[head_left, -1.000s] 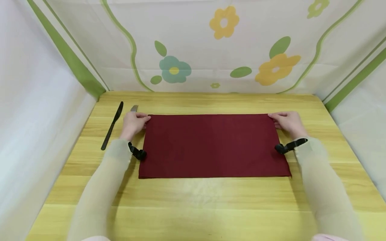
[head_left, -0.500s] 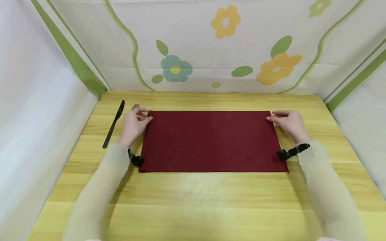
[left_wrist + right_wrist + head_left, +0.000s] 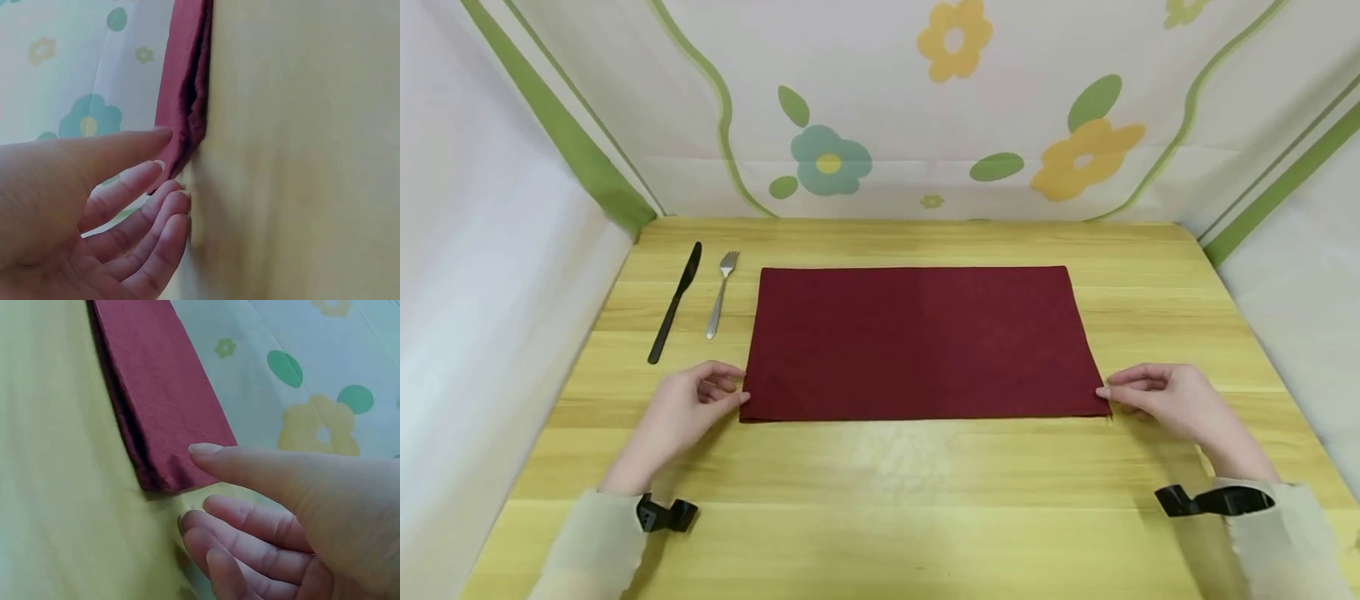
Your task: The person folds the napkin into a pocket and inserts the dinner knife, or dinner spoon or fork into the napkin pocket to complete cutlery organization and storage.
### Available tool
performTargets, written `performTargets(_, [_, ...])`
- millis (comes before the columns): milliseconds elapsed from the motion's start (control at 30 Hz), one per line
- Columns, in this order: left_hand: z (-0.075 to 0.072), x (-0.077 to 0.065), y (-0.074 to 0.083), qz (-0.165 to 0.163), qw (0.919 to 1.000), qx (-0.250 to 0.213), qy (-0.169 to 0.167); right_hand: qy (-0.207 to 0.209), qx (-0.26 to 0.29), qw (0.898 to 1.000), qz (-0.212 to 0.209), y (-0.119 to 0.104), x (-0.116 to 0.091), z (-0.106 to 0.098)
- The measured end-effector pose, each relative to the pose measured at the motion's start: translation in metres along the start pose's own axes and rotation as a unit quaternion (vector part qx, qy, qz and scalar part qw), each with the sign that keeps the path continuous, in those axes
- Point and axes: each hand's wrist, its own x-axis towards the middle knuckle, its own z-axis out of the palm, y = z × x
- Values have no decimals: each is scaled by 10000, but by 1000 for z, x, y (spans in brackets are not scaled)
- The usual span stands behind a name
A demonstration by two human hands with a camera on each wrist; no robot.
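A dark red folded cloth (image 3: 917, 342) lies flat as a wide rectangle on the wooden table (image 3: 895, 517). Its stacked layers show along the near edge in both wrist views. My left hand (image 3: 688, 412) is at the near left corner, thumb tip over the cloth (image 3: 178, 81) and the other fingers loosely bent beside the edge. At the near right corner, my right hand (image 3: 1172, 408) has its thumb tip on the top layer of the cloth (image 3: 162, 394). Its other fingers curve loosely below, with a gap between them and the thumb.
Left of the cloth lie a black table knife (image 3: 675, 302) and a silver fork (image 3: 722, 294), both with handles toward me. A white curtain (image 3: 880, 108) with printed flowers stands behind the table. White fabric walls (image 3: 490, 250) close off both sides.
Both hands have let go of the cloth's far corners and come toward me to its near corners. The fork, earlier partly hidden by the left hand, shows whole.
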Motion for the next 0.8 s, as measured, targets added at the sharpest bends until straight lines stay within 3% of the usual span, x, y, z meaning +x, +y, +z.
performTargets(167, [5,-5,-4,-119,9999,71,-26,-24,-31,10000,42,2,-5,8])
performTargets(300, [8,-4,-8,-1,9998,184,-58,-42,44,10000,33,4,-4,10])
performTargets(467, [8,-4,-13,541,9980,304,-108,-158,358,9992,82,7,-4,10])
performTargets(600, [8,-11,-14,1007,9944,217,-248,-263,407,9986,202,4,-7,11])
performTargets(800, [8,-16,-13,1220,9919,293,-177,-432,298,9978,405,-4,-12,16])
